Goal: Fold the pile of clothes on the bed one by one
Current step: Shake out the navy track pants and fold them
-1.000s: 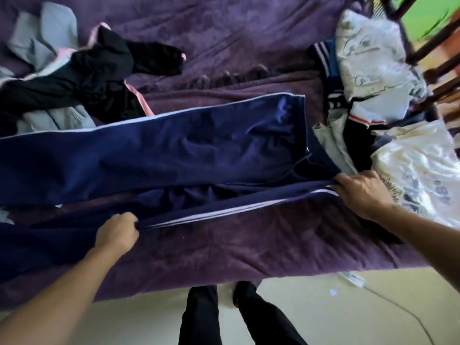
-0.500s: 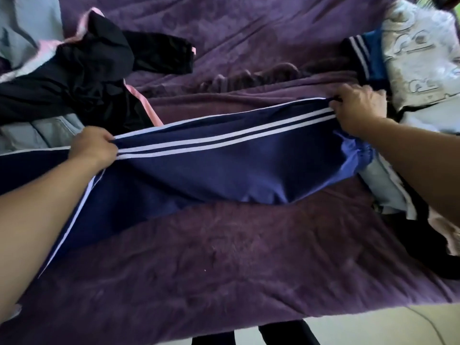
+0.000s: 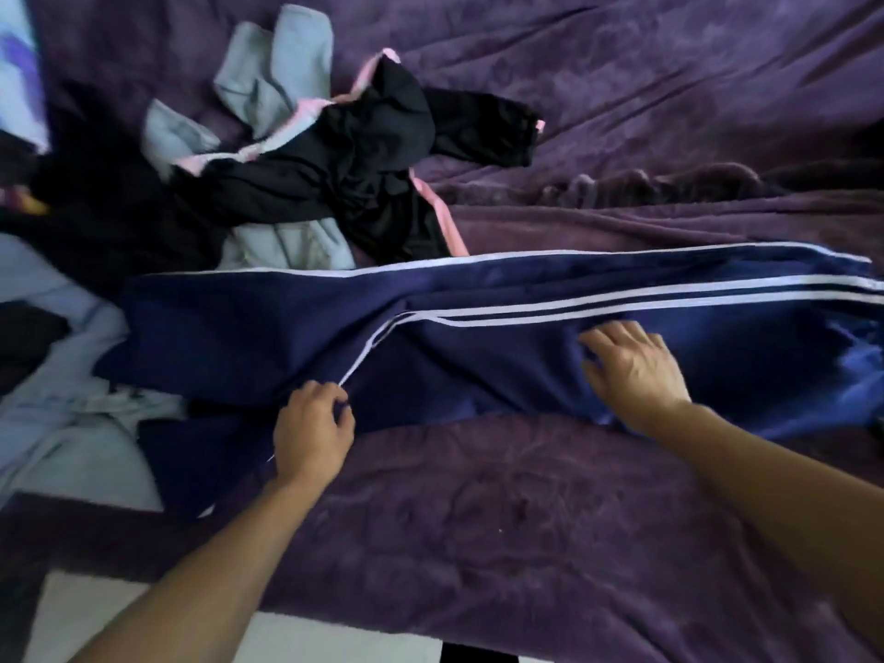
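Observation:
Navy track pants [image 3: 478, 356] with white side stripes lie stretched across the purple bed cover [image 3: 526, 519], folded lengthwise with one leg over the other. My left hand [image 3: 313, 430] pinches the striped edge of the pants near their middle. My right hand [image 3: 631, 370] lies flat with spread fingers on the navy fabric, just below the double stripe. The pants' right end runs out of view.
A heap of unfolded clothes lies behind the pants at the left: a black garment with pink trim [image 3: 354, 174] and a pale blue garment [image 3: 272, 79]. More pale blue cloth [image 3: 57, 399] lies at the left edge. The light floor [image 3: 143, 629] shows below the bed edge.
My right hand has let go of the waistband end and now lies flat on the pants. My left hand has come down to the near edge. The view has swung left.

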{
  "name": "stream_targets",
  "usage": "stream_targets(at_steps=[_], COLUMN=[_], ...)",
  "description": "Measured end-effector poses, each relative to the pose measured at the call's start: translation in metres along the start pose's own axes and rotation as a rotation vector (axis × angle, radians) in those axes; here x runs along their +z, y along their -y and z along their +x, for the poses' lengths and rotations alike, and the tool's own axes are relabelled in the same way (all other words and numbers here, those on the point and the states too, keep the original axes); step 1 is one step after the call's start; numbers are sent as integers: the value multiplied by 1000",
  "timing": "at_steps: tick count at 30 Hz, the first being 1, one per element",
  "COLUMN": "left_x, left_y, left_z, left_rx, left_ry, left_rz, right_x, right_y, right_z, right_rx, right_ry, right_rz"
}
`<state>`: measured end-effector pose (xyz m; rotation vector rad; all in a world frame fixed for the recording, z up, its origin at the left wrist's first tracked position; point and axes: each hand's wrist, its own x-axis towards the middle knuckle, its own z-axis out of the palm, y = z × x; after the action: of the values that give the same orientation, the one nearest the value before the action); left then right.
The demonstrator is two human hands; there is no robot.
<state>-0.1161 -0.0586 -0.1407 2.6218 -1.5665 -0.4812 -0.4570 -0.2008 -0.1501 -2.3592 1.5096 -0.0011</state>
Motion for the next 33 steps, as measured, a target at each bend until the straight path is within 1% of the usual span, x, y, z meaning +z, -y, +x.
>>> stream_targets(at_steps=[3, 5, 7, 9, 11, 13, 14, 16, 17, 19, 21, 23, 25, 26, 28, 30, 31, 32, 33], left_x=[-2, -4, -7, -6, -3, 3, 4, -2, -9, -29, -58, -93, -124, -135, -145, -142, -135, -126, -116], left_y=[65, 104, 137, 165, 188, 206, 214, 226, 231, 242, 254, 265, 272, 274, 280, 288, 293, 297, 298], left_z=[-36, -57, -70, -74, -72, -65, -60, -51, -44, -25, 2, 41, 88, 114, 164, 200, 209, 213, 213], left_rx=[-68, -125, -172, -217, -222, -144, -88, 22, 65, 82, 21, -27, -28, -30, -83, -245, -327, -386, -415], left_ry=[99, 191, 241, 273, 286, 279, 239, 167, 161, 131, 37, -76, -185, -213, -187, -82, -33, 7, 41], left_rz=[217, 359, 436, 449, 471, 507, 498, 439, 379, 160, -148, -319, -389, -411, -479, -526, -522, -530, -561], right_x=[24, 34, 39, 46, 56, 74, 84, 102, 109, 121, 120, 109, 94, 85, 68, 55, 51, 49, 49], right_y=[50, 79, 111, 145, 182, 217, 235, 266, 280, 303, 317, 331, 345, 350, 360, 366, 369, 372, 375], right_z=[-2, -4, -3, 3, 14, 32, 42, 61, 70, 87, 106, 129, 154, 168, 192, 209, 213, 212, 206], right_rx=[-48, -89, -167, -196, -102, 90, 206, 456, 580, 786, 867, 874, 873, 876, 856, 785, 728, 639, 517], right_ry=[136, 173, 189, 231, 292, 341, 364, 396, 382, 279, 113, -19, -102, -124, -93, 10, 39, 37, 0], right_rz=[80, 108, 97, 129, 260, 453, 542, 757, 878, 1054, 1058, 1114, 1226, 1251, 1304, 1307, 1233, 1081, 877])
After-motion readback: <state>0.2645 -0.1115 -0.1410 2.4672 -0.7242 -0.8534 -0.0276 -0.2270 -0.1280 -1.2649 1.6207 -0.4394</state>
